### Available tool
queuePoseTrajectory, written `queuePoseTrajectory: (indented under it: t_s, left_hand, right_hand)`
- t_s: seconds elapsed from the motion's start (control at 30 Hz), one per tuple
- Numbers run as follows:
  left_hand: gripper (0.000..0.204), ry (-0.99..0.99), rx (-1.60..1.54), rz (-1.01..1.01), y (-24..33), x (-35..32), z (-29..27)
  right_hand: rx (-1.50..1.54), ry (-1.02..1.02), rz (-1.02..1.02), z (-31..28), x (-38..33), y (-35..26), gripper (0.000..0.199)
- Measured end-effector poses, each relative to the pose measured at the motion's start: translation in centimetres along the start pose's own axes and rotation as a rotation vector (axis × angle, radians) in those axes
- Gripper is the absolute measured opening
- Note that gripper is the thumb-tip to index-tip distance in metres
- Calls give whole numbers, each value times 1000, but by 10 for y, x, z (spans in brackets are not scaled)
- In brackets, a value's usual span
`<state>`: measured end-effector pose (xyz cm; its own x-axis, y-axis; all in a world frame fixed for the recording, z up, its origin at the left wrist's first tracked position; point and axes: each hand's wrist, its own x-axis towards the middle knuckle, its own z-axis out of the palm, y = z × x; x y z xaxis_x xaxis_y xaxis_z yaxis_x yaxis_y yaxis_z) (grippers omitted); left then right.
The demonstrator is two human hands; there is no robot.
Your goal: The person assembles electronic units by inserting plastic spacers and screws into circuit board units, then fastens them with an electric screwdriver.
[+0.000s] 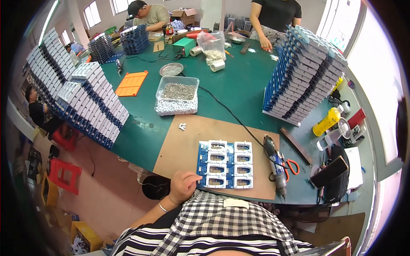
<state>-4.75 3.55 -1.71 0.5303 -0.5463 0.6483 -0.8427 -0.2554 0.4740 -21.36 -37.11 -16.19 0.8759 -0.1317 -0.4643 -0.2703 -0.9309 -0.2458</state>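
My left hand (183, 186) is at the lower left corner of a blue circuit board panel (199, 164), its fingers curled and their tips at the panel's edge. Whether anything sits between those fingertips is too small to tell. The panel lies flat on a brown mat (175, 155) and carries two columns of white plastic frames (216, 169), each with an oblong opening. A few small white parts (182, 126) lie on the mat beyond the panel. To the panel's right rests an electric screwdriver (275, 164) with a black cord. My right hand is out of view.
Tall stacks of framed panels stand at left (92, 102) and right (301, 74). A clear tub (177, 96) holds screws above white parts; a metal dish (171, 69) is behind it. Orange-handled scissors (292, 167), a metal bar (295, 146) and a yellow bottle (327, 121) lie right. Two people work opposite.
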Motion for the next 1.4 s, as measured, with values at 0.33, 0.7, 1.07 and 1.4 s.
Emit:
queuePoseTrajectory:
  t_s: [0.33,0.7,1.07,1.4]
  left_hand:
    - [28,22,11,41,-7,-11,1]
    - [23,-44,108,107,-10,-5,9]
    - [22,-58,147,68,-9,4,12]
    - [19,-90,149,26,-1,5,10]
  right_hand:
    - [45,-106,13,-12,-20,-33,37]
    - [165,-276,112,-8,-77,-59,37]
    - [262,-550,126,-5,-143,-88,38]
    - [89,-471,-246,-79,-158,-94,26]
